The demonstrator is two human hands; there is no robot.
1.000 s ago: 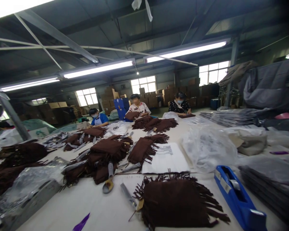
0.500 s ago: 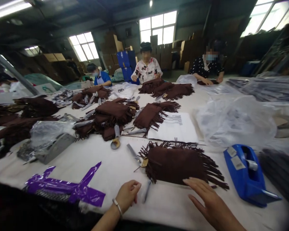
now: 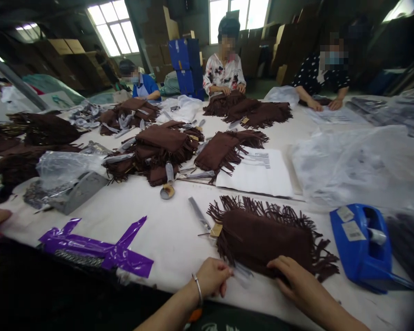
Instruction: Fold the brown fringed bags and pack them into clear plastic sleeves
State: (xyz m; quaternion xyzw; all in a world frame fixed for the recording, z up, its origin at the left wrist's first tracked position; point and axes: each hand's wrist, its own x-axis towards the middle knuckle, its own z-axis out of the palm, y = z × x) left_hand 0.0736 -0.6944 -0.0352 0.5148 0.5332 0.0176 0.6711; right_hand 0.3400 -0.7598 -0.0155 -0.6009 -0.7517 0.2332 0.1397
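A dark brown fringed bag (image 3: 265, 239) lies flat at the near edge of the white table, with a tan tag (image 3: 216, 230) at its left side. My right hand (image 3: 295, 278) has its fingers curled over the bag's near edge, and the thumb is partly hidden beneath. At the bag's lower left corner, my left hand (image 3: 214, 276) is closed in a pinch, with a bracelet at the wrist. From its fingertips a blurred, plastic-wrapped strip (image 3: 243, 272) reaches toward the bag. Another grey wrapped strip (image 3: 199, 214) sticks out beside the tag.
On the right stands a blue tape dispenser (image 3: 360, 248), with clear plastic bags (image 3: 359, 165) behind it. Purple tape (image 3: 96, 248) crosses the table's front edge. Brown bags (image 3: 165, 142) are piled beyond, near a tape roll (image 3: 167, 191) and white sheets (image 3: 255, 177). Several co-workers sit opposite.
My left hand has moved right to the bag's corner, pinching the wrapped strip, which has swung right. My right hand's fingers have curled onto the bag's near edge. The view has tilted down.
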